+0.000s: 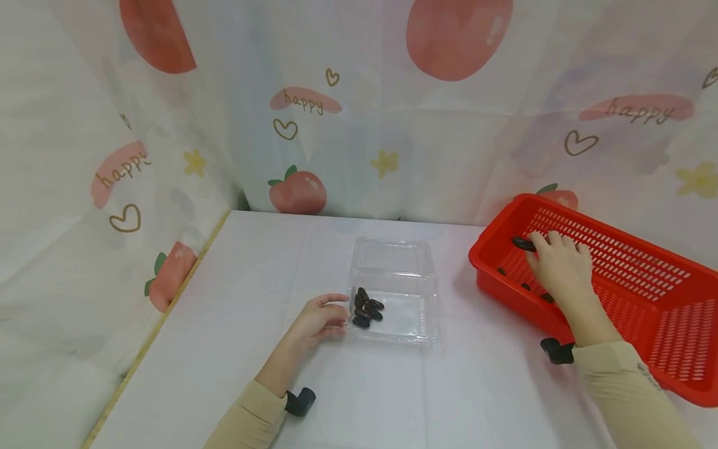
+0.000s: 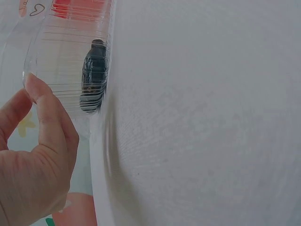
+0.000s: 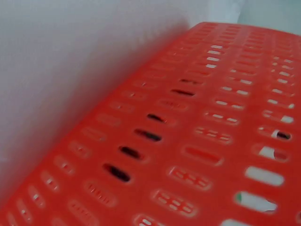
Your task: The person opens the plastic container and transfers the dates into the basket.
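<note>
In the head view my right hand is over the left end of a red plastic basket. Thumb and fingertips pinch a dark, glossy oval piece that resembles a date. My left hand is at the left side of a clear plastic clamshell box, whose lid lies back. In the left wrist view the thumb and a finger pinch the box's rim. Several similar dark pieces lie in a cluster at the box's left. The right wrist view shows the basket's slotted side; the right hand is hidden there.
A few more dark pieces lie in the basket, partly hidden by the right hand and the near wall. The white-covered table meets a printed curtain at the back. Black wrist cameras sit by both sleeves.
</note>
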Demonstrator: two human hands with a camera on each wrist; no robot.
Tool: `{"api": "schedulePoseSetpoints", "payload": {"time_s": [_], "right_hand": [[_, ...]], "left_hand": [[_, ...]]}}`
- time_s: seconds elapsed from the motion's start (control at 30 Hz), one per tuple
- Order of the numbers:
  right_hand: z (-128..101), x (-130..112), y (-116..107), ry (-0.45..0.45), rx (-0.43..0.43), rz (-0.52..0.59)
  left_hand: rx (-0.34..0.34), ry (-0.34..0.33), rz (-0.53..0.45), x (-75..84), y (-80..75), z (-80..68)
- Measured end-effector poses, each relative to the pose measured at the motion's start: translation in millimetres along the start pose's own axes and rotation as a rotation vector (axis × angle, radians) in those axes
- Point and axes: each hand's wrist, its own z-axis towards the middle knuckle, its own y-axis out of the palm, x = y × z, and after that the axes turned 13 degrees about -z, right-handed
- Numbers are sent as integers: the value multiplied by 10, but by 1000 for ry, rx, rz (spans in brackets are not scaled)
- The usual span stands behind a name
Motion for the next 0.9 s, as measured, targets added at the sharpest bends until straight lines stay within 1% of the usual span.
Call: {"api": "schedulePoseSetpoints", "payload": {"time_s": [0.23,0.47,0.63,0.9], "right_hand": [[-7,117,116,-6,-71,-7],[16,169,167,-37,-153,-8],[14,166,190,-50,-177,1],[9,161,211,-52,-210,-1]], "left_hand": [[1,-1,-6,-10,-2,7],[-1,-1,-4,-7,4,-1],[-17,-6,-8,25,15,-32],[-2,-4,-2,9,17,-27]]}}
